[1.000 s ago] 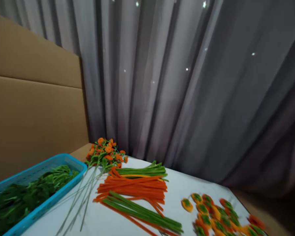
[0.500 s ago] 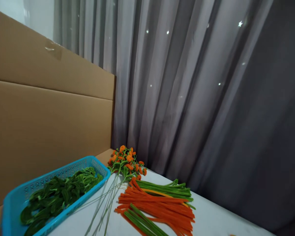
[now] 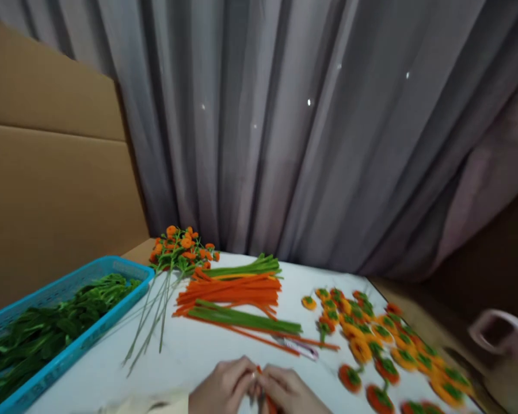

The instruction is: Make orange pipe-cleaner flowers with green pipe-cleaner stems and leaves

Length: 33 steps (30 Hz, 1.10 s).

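My left hand [image 3: 227,384] and my right hand [image 3: 292,392] meet at the bottom middle of the view, fingers bent and pinched together. Between them shows a bit of orange pipe cleaner [image 3: 271,405]; most of it is hidden by the fingers. Just beyond the hands lie green pipe cleaners [image 3: 250,319] and a thick pile of orange pipe cleaners [image 3: 233,294]. A small tool with a pale purple handle [image 3: 302,348], blurred, rests by their right ends. To the right are many orange and yellow pipe-cleaner flower heads [image 3: 360,348] with green centres.
A blue plastic basket [image 3: 125,310] of green fuzzy leaves [image 3: 56,319] stands at the left. Orange flowers on long stems [image 3: 183,247] lie at the back left of the white table [image 3: 172,368]. Cardboard [image 3: 52,190] walls the left side; a grey curtain [image 3: 259,144] hangs behind.
The view has swung to the right and down. Both my hands, the flower heads and the purple-handled tool have come into sight; the basket and piles sit further left.
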Motion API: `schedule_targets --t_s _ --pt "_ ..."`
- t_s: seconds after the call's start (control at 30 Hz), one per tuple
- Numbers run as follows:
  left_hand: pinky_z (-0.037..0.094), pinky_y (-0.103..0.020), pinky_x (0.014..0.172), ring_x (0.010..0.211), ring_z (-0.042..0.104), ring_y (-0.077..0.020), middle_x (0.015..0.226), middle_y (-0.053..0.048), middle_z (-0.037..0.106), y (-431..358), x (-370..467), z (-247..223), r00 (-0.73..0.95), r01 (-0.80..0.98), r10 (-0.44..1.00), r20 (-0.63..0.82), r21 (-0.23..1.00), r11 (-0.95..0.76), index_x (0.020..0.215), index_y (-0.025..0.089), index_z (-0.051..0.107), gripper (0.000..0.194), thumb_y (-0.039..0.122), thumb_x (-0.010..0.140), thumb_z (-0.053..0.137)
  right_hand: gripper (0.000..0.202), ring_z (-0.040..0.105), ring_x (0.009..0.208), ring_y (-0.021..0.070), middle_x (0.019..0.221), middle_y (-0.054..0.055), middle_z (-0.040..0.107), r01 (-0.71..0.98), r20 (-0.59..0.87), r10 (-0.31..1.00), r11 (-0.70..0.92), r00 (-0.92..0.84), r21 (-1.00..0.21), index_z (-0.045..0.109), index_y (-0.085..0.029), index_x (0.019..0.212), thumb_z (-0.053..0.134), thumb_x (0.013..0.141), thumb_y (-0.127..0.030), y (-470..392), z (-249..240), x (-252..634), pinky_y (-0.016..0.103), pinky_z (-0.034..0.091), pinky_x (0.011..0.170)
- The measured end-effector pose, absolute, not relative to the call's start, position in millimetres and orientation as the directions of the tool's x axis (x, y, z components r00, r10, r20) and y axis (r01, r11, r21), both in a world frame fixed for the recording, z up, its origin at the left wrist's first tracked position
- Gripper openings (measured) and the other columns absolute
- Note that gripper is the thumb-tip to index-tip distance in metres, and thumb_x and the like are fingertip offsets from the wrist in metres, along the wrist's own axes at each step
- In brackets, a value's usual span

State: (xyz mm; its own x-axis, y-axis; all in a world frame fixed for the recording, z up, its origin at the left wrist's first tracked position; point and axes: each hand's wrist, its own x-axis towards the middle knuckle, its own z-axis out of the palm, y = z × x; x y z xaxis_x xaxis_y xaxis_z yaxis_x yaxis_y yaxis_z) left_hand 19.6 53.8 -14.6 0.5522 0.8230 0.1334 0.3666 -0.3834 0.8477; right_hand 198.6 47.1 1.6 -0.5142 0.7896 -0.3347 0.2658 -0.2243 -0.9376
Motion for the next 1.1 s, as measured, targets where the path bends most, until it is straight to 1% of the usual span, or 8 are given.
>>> schedule_targets --t_s 0.07,0.13,0.33,0.47,0.67,0.8,0.97,1.1 --pt "0.044 -0.022 0.071 0.072 0.059 -0.0139 0.076 -0.004 0.061 47 20 -9 0.552 0.405 0.813 0.187 0.792 -0.457 0.083 0.018 0.053 0.027 0.029 0.094 0.031 0.043 0.033 0.03 0.005 0.048 -0.003 0.056 0.134 -0.253 0.773 -0.216 -0.581 -0.967 0.048 -0.017 0.08 0.043 0.083 -0.059 45 0 197 0.018 0.023 0.033" --pt "0.044 -0.021 0.069 0.071 0.059 -0.0132 0.076 -0.003 0.061 43 19 -5 0.561 0.402 0.795 0.231 0.763 -0.506 0.086 0.018 0.052 0.023 0.026 0.093 0.032 0.042 0.024 0.025 0.0029 0.047 -0.004 0.057 0.087 -0.233 0.749 -0.23 -0.62 -0.969 0.047 -0.016 0.078 0.046 0.082 -0.058 42 0 197 0.019 0.016 0.03" --pt "0.047 -0.022 0.072 0.078 0.061 -0.0139 0.085 -0.005 0.062 43 11 -14 0.653 0.359 0.666 0.359 0.628 -0.69 0.104 0.017 0.049 0.022 0.013 0.092 0.031 0.034 0.026 0.027 0.004 0.041 -0.006 0.053 -0.04 -0.164 0.752 -0.245 -0.639 -0.969 0.049 -0.016 0.075 0.048 0.084 -0.049 42 -4 201 0.018 0.018 0.031" --pt "0.049 -0.024 0.066 0.071 0.06 -0.0152 0.079 -0.006 0.061 47 7 -18 0.706 0.362 0.589 0.393 0.514 -0.778 0.111 0.015 0.047 0.029 0.007 0.089 0.032 0.034 0.027 0.028 0.0037 0.039 -0.006 0.05 -0.019 -0.188 0.744 -0.26 -0.641 -0.965 0.051 -0.015 0.073 0.047 0.085 -0.047 43 -4 203 0.018 0.019 0.033" --pt "0.05 -0.02 0.066 0.069 0.059 -0.0116 0.076 -0.003 0.061 51 8 -10 0.68 0.346 0.633 0.369 0.599 -0.722 0.104 0.016 0.05 0.024 0.007 0.088 0.033 0.037 0.029 0.032 0.0037 0.042 -0.006 0.049 0.08 -0.163 0.767 -0.145 -0.621 -0.986 0.053 -0.015 0.075 0.045 0.087 -0.048 42 -1 204 0.017 0.024 0.036" --pt "0.051 -0.019 0.07 0.075 0.063 -0.0114 0.084 -0.004 0.064 49 10 -13 0.633 0.367 0.653 0.416 0.582 -0.726 0.107 0.017 0.047 0.024 0.007 0.09 0.033 0.038 0.029 0.031 0.0031 0.045 -0.006 0.05 0.12 -0.183 0.772 -0.139 -0.608 -0.983 0.054 -0.014 0.08 0.043 0.088 -0.05 42 1 203 0.017 0.023 0.035" --pt "0.052 -0.019 0.067 0.076 0.065 -0.0128 0.089 -0.005 0.066 49 9 -18 0.632 0.44 0.609 0.48 0.425 -0.791 0.111 0.016 0.043 0.024 0.01 0.091 0.032 0.038 0.034 0.033 0.0034 0.055 -0.003 0.056 0.129 -0.168 0.792 -0.113 -0.587 -0.985 0.056 -0.014 0.085 0.043 0.088 -0.049 43 1 202 0.016 0.027 0.034" --pt "0.052 -0.02 0.057 0.07 0.066 -0.0136 0.084 -0.005 0.066 47 7 -16 0.696 0.488 0.557 0.454 0.269 -0.83 0.117 0.014 0.039 0.032 0.006 0.089 0.028 0.035 0.037 0.038 0.0041 0.058 -0.003 0.057 0.18 -0.111 0.813 -0.007 -0.572 -0.984 0.058 -0.015 0.085 0.039 0.092 -0.044 42 1 202 0.017 0.032 0.041"
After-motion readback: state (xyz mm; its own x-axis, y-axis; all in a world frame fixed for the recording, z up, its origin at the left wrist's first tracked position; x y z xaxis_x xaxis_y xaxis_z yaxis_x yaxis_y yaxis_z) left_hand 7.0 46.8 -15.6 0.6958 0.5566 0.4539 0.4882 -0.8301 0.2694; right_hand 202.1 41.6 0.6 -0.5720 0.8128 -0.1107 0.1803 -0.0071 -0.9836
